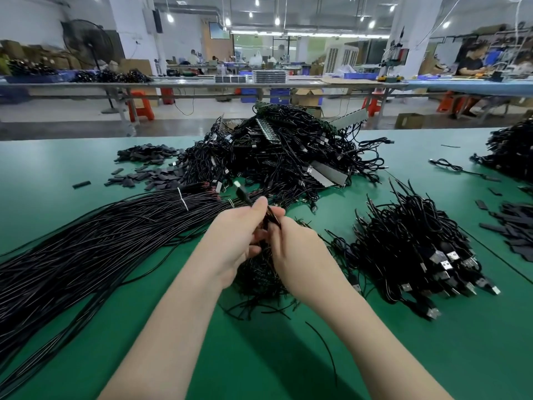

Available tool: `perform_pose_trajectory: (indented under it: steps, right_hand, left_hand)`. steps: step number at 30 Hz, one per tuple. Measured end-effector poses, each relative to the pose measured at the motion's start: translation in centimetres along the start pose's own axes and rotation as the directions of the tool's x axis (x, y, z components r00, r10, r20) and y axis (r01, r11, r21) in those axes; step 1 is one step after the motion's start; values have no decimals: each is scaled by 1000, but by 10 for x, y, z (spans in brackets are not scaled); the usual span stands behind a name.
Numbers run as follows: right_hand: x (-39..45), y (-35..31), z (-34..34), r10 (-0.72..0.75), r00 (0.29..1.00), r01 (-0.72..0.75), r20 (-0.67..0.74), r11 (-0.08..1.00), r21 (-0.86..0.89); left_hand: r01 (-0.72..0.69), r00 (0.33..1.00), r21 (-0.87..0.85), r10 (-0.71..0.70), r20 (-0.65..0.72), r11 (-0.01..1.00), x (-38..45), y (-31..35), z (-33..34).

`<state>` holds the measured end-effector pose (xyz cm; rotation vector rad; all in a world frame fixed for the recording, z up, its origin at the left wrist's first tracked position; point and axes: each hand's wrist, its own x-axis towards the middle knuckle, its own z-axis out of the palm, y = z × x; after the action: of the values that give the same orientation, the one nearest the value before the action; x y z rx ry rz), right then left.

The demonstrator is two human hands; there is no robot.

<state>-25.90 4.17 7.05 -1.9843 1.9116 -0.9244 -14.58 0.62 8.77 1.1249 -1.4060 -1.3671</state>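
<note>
A thin black cable (pixel 245 196) sat in the centre of the frame, its pale plug end pointing toward the upper left. Both hands held it. The left hand (pixel 233 241) had its fingers curled round it with the thumb on top, and the right hand (pixel 297 252) pinched it just beside the left, the two hands touching. Beneath them lay a small tangle of wires (pixel 256 284) on the green table (pixel 259 359). A long wire bundle (pixel 101 243) swept across the left — tied with a white band. At right lay a heap of plugged cables (pixel 418 249), and above centre a larger cable pile (pixel 288 151).
</note>
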Motion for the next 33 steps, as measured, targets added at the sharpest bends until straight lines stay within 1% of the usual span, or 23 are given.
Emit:
perform_pose_trajectory:
  steps: [2,4,6,7,8,9,10,11,12,13,15,18,20,21,24,25,26,28,29,30,31,32,33]
  right_hand:
    - [3,9,3,10,998,-15,69,997,79]
    - [6,17,7,62,991,-78,120,988,136]
    - [11,24,8,163,979,-183,123,969,168]
    - [12,28,7,226,962,-257,155,939,228]
    - [13,33,4,268,935,-337,233,879,338]
    - [12,37,0,266,898,-412,349,787,459]
    - [11,40,-5,209,859,-464,467,701,541]
    - [10,42,-9,129,824,-489,552,656,575]
    - [9,44,-12,60,786,-498,615,652,572]
    - [7,46,-15,17,754,-492,657,677,547]
    - [5,49,-20,-7,702,-456,712,763,457]
    - [3,55,-24,-21,624,-396,781,853,339]
    - [3,57,-21,-30,581,-330,813,905,269]
    - [2,57,-19,-33,560,-306,828,920,244]
    - [2,57,-12,-44,530,-291,847,929,231]
    - [3,58,-10,-57,538,-302,841,918,256]
    - [4,60,-11,-73,550,-332,832,895,298]
    - [7,67,-15,-88,572,-456,815,793,405]
    - [10,71,-18,-69,605,-510,793,731,453]
    - [13,76,-20,-22,669,-531,743,686,498]
    - [16,80,-22,55,751,-524,658,656,543]
    - [19,85,-22,149,831,-492,537,647,582]
    - [21,88,-20,237,889,-442,392,669,597]
  left_hand:
    - [68,997,54,-70,26,996,2,-4,-5]
    - [52,998,56,-49,-49,997,3,-6,-8]
    - [-71,987,186,96,-129,980,1,-6,-13]
    - [-149,961,374,224,-163,915,-1,-3,-16]
    - [-197,924,598,352,-152,777,-2,-1,-18]
    - [-242,893,766,446,-64,595,-3,2,-17]
    - [-300,874,868,479,84,395,-4,2,-15]
    - [-364,858,911,452,246,195,-5,1,-11]
    - [-434,833,900,394,388,32,-6,-1,-5]
    - [-485,820,872,311,480,-66,-7,-3,-1]
    - [-528,830,839,134,542,-128,-8,-4,5]
    - [-514,852,838,2,523,-182,-7,-9,13]
    - [-497,854,819,6,521,-287,-13,-17,14]
    - [-508,842,804,19,540,-310,-17,-23,13]
    - [-599,729,714,121,673,-362,-30,-36,-3]
    - [-620,698,713,184,692,-328,-29,-39,-8]
    - [-628,693,730,235,682,-270,-27,-40,-12]
    - [-592,741,801,331,584,-90,-23,-40,-19]
    - [-523,804,852,348,483,26,-20,-40,-21]
    - [-438,860,878,373,347,192,-19,-44,-24]
    - [-369,897,837,392,206,403,-17,-48,-25]
    - [-304,925,730,372,74,612,-15,-53,-23]
    - [-239,944,589,327,-45,772,-14,-57,-20]
